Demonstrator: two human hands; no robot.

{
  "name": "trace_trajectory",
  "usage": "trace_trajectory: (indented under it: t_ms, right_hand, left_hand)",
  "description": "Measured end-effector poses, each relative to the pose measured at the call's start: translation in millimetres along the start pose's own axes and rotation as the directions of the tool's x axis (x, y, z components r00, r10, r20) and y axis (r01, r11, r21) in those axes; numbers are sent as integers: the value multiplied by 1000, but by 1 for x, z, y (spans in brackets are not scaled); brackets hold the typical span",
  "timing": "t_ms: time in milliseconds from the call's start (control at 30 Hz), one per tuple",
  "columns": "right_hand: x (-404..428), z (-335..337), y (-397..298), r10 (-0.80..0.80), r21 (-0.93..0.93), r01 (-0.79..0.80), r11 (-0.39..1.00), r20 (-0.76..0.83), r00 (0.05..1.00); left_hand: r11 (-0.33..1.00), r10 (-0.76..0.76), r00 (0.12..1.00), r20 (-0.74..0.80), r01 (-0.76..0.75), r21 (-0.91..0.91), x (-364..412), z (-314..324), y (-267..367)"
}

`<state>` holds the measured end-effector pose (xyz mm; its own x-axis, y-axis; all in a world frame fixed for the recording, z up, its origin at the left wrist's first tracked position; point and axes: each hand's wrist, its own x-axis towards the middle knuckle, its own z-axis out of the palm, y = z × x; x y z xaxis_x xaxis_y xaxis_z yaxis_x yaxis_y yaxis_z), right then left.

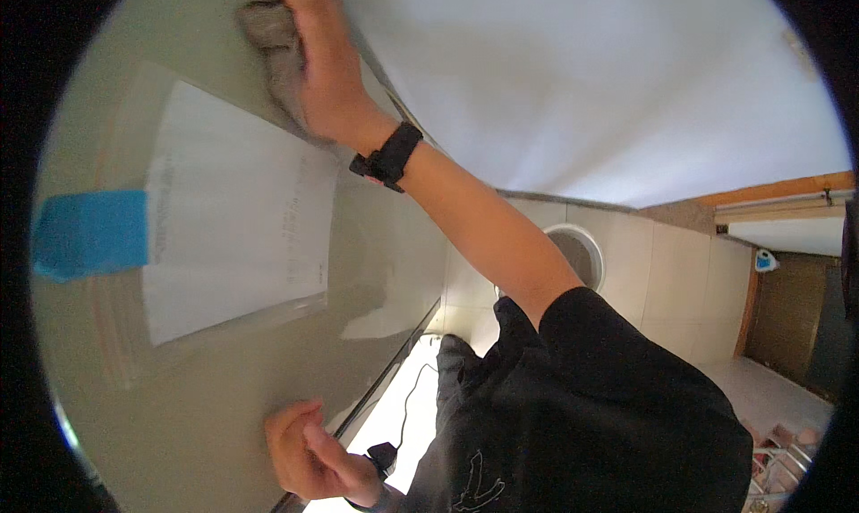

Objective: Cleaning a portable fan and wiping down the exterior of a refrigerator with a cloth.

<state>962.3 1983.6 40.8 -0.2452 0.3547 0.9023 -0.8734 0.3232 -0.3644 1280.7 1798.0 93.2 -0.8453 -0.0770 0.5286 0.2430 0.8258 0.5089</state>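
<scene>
At the top left, my right hand [335,76] presses a crumpled grey-brown cloth [272,33] against a glossy grey-green panel [228,392]. Both hand and cloth are slightly blurred, and the fingertips run up to the picture's rim. A black watch or band [389,156] is on that wrist. Below the cloth, a white printed sheet [241,217] in a clear plastic sleeve lies flat on the panel, with blue tape [94,234] at its left side. My left hand [319,452] is near the panel's lower edge, fingers loosely curled, with nothing visible in it.
A large white surface [570,76] borders the panel at the upper right. A round white bucket [590,251], partly behind my right arm, stands on the tiled floor [671,278]. A dark cable [407,405] crosses the bright floor. Farther off is a white jug [765,260].
</scene>
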Motion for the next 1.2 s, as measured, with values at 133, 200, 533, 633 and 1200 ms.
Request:
trace_trajectory:
  t_ms: [133,200,533,633,1200]
  right_hand:
    - [-129,-16,19,441,-121,-441,889,-25,897]
    - [-220,-38,30,610,-242,-596,766,-22,792]
    - [-547,-145,-40,994,-160,-986,50,-85,64]
    - [-476,-65,-100,781,216,-768,-602,358,-512]
    - [-138,11,-135,441,-229,-441,868,-54,896]
  left_hand:
    - [976,193,976,96,-201,81,0,-8,-22]
    - [972,196,981,9,-195,134,-2,-6,-15]
    - [986,101,990,101,-86,-142,14,11,14]
    - [970,200,970,140,-216,111,7,-15,-20]
    - [964,267,938,221,-261,-54,6,-9,-17]
